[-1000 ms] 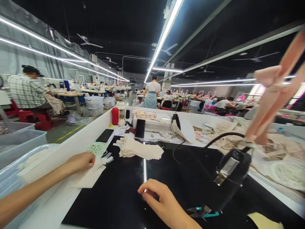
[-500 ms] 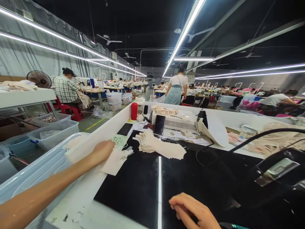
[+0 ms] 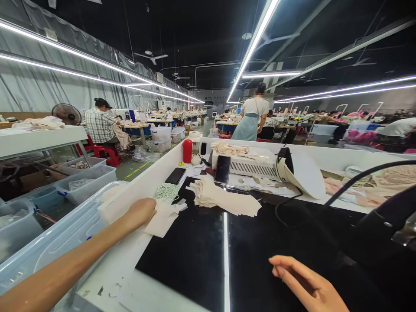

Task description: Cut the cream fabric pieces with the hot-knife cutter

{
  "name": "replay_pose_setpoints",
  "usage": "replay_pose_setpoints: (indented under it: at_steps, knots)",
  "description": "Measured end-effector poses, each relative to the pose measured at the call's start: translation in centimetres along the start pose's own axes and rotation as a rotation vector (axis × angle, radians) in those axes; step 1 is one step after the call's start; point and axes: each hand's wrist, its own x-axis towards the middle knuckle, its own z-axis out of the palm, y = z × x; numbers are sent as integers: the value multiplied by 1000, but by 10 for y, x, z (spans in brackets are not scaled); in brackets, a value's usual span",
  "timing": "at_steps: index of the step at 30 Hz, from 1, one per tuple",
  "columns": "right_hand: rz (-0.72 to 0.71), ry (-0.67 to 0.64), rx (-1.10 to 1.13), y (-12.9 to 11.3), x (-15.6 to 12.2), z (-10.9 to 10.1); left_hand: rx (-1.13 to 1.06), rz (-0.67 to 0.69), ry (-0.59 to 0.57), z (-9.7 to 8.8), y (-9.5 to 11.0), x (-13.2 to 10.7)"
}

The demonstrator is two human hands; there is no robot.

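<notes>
My left hand [image 3: 141,212] reaches out to the left and rests, fingers curled, on a small stack of cream fabric pieces [image 3: 162,219] at the edge of the black work surface [image 3: 195,255]. Whether it grips the fabric is hidden. My right hand [image 3: 308,284] hovers low at the front right over the black surface, fingers loosely extended and holding nothing. A larger fanned pile of cream fabric pieces [image 3: 224,197] lies beyond, and a pale green lace piece [image 3: 166,190] sits just past my left hand.
A black machine head [image 3: 386,225] with a cable looms at the right. Behind stand a white appliance [image 3: 247,164], two phones [image 3: 222,169], a red cup [image 3: 187,151] and more fabric. Clear plastic bins [image 3: 65,229] line the left. Other workers sit and stand at tables beyond.
The view has swung left and slightly down. My right hand has shifted right and opened out. My left hand stays on the small fabric stack. The hanging pink fabric has left the view.
</notes>
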Motion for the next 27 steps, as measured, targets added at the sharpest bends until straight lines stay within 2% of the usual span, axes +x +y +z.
replay_pose_setpoints:
  at_steps: [6,10,16,22,25,27]
  knots:
    - [-35,83,-27,-6,16,6,-19,41,79,4,-2,0]
    - [-110,49,-29,-22,12,20,-56,78,135,7,-4,1]
    - [-233,-73,-46,-48,-1,35,-108,95,204,9,-5,2]
    - [-266,-174,-54,-60,-9,41,-259,155,305,-13,5,-3]
    - [-259,-196,-7,-70,-11,48,-391,222,337,-28,22,-15]
    - [-233,-185,71,-78,-12,54,-571,284,318,-33,38,-29]
